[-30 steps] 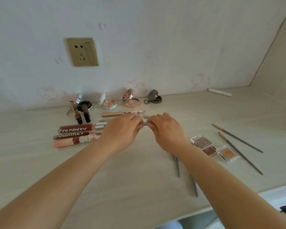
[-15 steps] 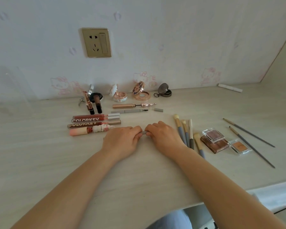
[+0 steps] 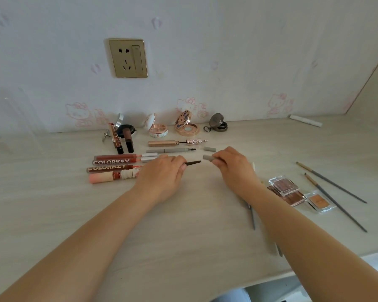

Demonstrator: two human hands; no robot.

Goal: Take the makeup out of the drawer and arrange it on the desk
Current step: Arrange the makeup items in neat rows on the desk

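Note:
My left hand (image 3: 162,174) grips an eyebrow pencil (image 3: 193,163); only its dark brown tip shows past the fingers. My right hand (image 3: 234,168) pinches the pencil's grey cap (image 3: 207,158), held a short gap to the right of the tip. Both hands hover low over the middle of the pale wooden desk (image 3: 183,236). Behind them lie a second grey brow pencil (image 3: 170,150) with its loose cap (image 3: 209,149) and a gold mascara (image 3: 177,142).
Lip gloss tubes (image 3: 116,162) lie left of my hands, lipsticks (image 3: 120,138) and open compacts (image 3: 187,126) along the wall. Eyeshadow pans (image 3: 290,190) and two thin brushes (image 3: 334,192) lie at the right. More brushes (image 3: 253,216) are partly hidden under my right forearm. A drawer edge shows bottom right.
The hands, which held the capped pencil together, have pulled apart: the cap has come off into my right hand and the brown tip is bared. The camera view has shifted.

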